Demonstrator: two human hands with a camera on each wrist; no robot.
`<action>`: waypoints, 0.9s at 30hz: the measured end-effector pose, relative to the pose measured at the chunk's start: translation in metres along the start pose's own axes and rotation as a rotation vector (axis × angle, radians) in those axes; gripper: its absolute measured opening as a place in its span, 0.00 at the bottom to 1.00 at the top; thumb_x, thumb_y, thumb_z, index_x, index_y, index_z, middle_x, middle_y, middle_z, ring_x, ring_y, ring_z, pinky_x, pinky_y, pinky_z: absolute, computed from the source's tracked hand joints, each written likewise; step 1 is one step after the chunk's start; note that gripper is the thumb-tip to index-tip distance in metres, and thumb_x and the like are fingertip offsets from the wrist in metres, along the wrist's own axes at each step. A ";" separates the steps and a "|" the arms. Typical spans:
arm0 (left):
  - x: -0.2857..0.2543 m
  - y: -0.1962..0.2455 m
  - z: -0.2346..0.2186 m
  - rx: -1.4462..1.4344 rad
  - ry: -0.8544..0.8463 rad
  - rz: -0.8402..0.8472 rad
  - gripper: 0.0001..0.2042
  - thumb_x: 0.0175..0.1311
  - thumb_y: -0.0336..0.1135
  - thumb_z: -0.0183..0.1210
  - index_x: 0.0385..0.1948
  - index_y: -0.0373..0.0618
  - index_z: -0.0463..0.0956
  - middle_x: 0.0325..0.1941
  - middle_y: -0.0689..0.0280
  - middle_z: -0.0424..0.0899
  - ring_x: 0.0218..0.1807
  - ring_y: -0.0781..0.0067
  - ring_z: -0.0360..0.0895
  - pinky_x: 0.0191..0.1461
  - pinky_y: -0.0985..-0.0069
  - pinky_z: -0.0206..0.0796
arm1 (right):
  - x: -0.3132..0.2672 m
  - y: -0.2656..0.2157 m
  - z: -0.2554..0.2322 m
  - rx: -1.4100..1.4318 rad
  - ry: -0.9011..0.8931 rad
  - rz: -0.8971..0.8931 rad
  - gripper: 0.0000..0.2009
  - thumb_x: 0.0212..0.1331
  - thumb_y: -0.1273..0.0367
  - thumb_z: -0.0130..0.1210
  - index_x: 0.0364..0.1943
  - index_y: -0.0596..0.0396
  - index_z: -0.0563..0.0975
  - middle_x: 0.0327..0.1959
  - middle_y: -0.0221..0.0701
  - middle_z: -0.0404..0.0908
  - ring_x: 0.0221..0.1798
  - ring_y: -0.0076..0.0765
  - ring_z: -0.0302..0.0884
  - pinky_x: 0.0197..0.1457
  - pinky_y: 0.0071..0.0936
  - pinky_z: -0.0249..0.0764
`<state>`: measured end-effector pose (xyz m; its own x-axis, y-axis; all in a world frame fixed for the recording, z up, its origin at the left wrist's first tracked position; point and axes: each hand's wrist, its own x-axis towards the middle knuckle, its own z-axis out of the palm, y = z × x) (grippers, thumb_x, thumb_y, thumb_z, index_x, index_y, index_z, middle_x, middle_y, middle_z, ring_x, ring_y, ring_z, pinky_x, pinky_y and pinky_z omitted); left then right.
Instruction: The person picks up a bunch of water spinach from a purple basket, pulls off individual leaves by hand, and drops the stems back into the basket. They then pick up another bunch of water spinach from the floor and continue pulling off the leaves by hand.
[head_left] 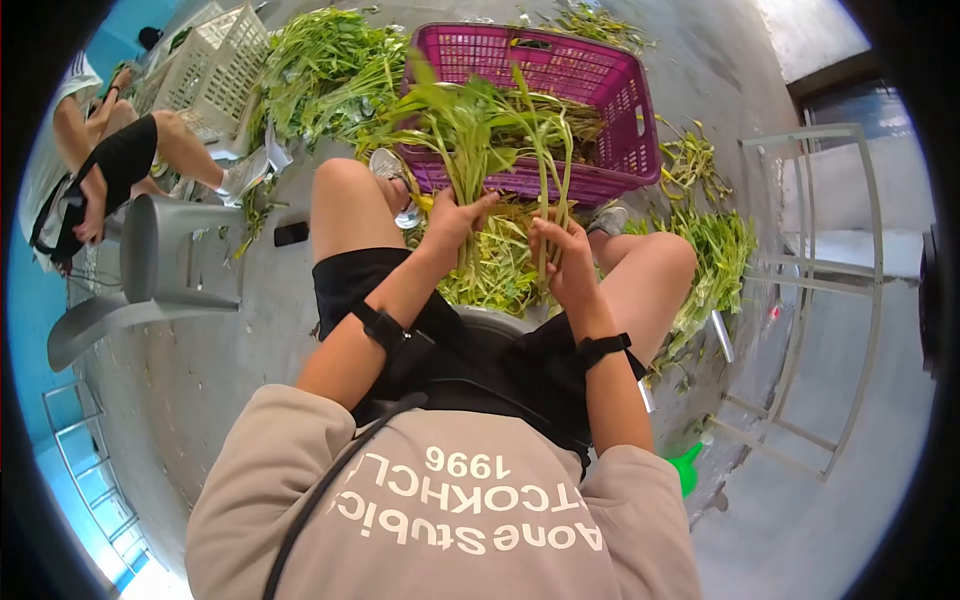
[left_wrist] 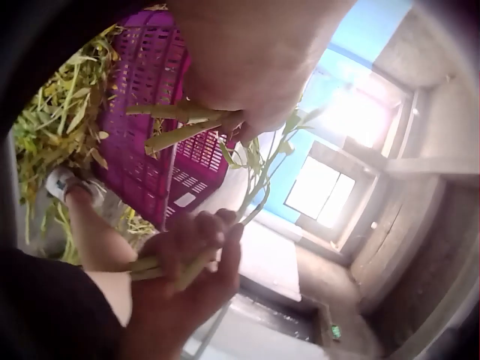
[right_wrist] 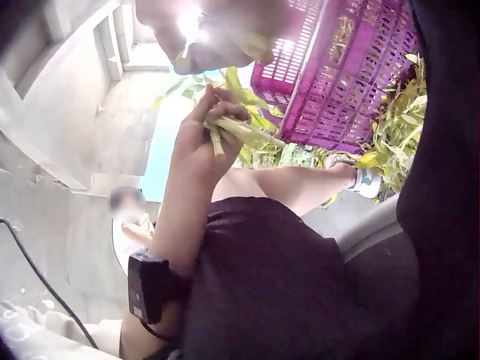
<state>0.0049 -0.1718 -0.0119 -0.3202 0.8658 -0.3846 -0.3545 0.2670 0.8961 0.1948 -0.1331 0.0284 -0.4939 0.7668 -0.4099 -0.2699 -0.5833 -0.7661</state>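
Observation:
In the head view my left hand grips a bunch of long-stemmed leafy greens, leaves pointing up and away. Beside it, my right hand holds a few greens stalks with its fingers curled round them. Both hands are between the knees, in front of the purple crate. Thick pale stalk ends stick out of the left hand in the left wrist view. There the right hand curls round its own stalks.
More greens lie inside the crate. Loose leaves cover the floor between the feet, with piles of greens at left and another pile at right. Another person sits near a pale crate and grey chair. A metal frame stands right.

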 end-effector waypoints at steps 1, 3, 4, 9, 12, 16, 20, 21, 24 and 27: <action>-0.004 -0.001 0.004 0.021 -0.020 -0.036 0.10 0.62 0.34 0.67 0.35 0.43 0.75 0.23 0.71 0.74 0.20 0.80 0.69 0.26 0.80 0.60 | 0.001 -0.003 0.001 0.042 0.069 0.010 0.13 0.63 0.61 0.62 0.39 0.56 0.75 0.18 0.23 0.71 0.15 0.16 0.62 0.15 0.16 0.50; -0.009 0.005 0.009 -0.051 -0.069 -0.095 0.10 0.62 0.35 0.67 0.36 0.43 0.74 0.23 0.72 0.73 0.20 0.80 0.68 0.26 0.80 0.60 | 0.009 0.000 -0.010 0.062 0.157 0.096 0.15 0.64 0.59 0.61 0.40 0.55 0.74 0.16 0.21 0.66 0.14 0.16 0.57 0.15 0.17 0.48; -0.010 0.008 0.009 -0.126 -0.102 -0.151 0.10 0.63 0.35 0.66 0.36 0.43 0.73 0.23 0.72 0.72 0.19 0.80 0.68 0.26 0.80 0.61 | 0.012 0.003 -0.016 0.080 0.232 0.191 0.16 0.65 0.57 0.61 0.41 0.54 0.73 0.13 0.20 0.61 0.12 0.17 0.52 0.15 0.18 0.46; -0.008 0.006 0.010 -0.223 -0.279 -0.175 0.11 0.67 0.38 0.61 0.43 0.44 0.72 0.29 0.72 0.72 0.25 0.82 0.69 0.30 0.81 0.64 | 0.012 0.010 -0.017 0.057 0.198 0.127 0.16 0.65 0.54 0.60 0.38 0.53 0.75 0.12 0.18 0.59 0.11 0.18 0.52 0.16 0.21 0.48; -0.010 0.003 0.014 -0.176 -0.342 -0.116 0.14 0.69 0.37 0.58 0.52 0.42 0.71 0.29 0.71 0.71 0.28 0.81 0.70 0.33 0.81 0.64 | 0.016 0.012 -0.015 0.052 0.256 0.062 0.15 0.65 0.56 0.60 0.40 0.53 0.77 0.12 0.18 0.64 0.12 0.19 0.57 0.16 0.20 0.53; -0.012 0.002 0.017 -0.184 -0.341 -0.089 0.15 0.70 0.37 0.57 0.54 0.42 0.70 0.32 0.72 0.71 0.31 0.81 0.70 0.36 0.80 0.65 | 0.019 0.014 -0.016 0.169 0.300 -0.056 0.15 0.65 0.56 0.61 0.40 0.55 0.78 0.20 0.23 0.75 0.16 0.19 0.66 0.17 0.17 0.58; -0.013 0.003 0.019 -0.239 -0.296 -0.076 0.15 0.71 0.38 0.57 0.54 0.43 0.70 0.32 0.72 0.70 0.30 0.81 0.70 0.36 0.80 0.65 | 0.018 0.007 -0.015 0.219 0.392 -0.065 0.16 0.65 0.58 0.62 0.44 0.55 0.78 0.25 0.26 0.78 0.18 0.18 0.68 0.18 0.16 0.59; -0.015 0.004 0.020 -0.245 -0.283 -0.062 0.15 0.71 0.39 0.57 0.54 0.43 0.70 0.32 0.72 0.70 0.30 0.81 0.69 0.35 0.80 0.65 | 0.017 0.009 -0.018 0.184 0.333 -0.065 0.15 0.64 0.59 0.62 0.45 0.55 0.78 0.26 0.25 0.78 0.18 0.18 0.67 0.18 0.16 0.59; -0.009 -0.003 0.017 -0.181 -0.241 -0.029 0.15 0.71 0.41 0.59 0.52 0.44 0.71 0.31 0.73 0.71 0.30 0.82 0.69 0.34 0.81 0.65 | 0.014 0.009 -0.013 0.108 0.227 -0.026 0.15 0.63 0.61 0.63 0.47 0.55 0.79 0.26 0.24 0.79 0.17 0.17 0.66 0.17 0.16 0.58; -0.008 -0.005 0.018 -0.071 -0.192 0.036 0.15 0.69 0.42 0.61 0.50 0.44 0.72 0.32 0.73 0.73 0.30 0.83 0.70 0.33 0.81 0.65 | 0.010 0.014 -0.003 -0.040 0.138 0.032 0.14 0.63 0.63 0.64 0.47 0.56 0.80 0.26 0.23 0.77 0.15 0.15 0.61 0.17 0.16 0.55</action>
<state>0.0247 -0.1724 -0.0089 -0.1630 0.9408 -0.2972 -0.4090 0.2097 0.8881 0.1885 -0.1327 0.0119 -0.3825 0.7794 -0.4963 -0.2213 -0.5988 -0.7697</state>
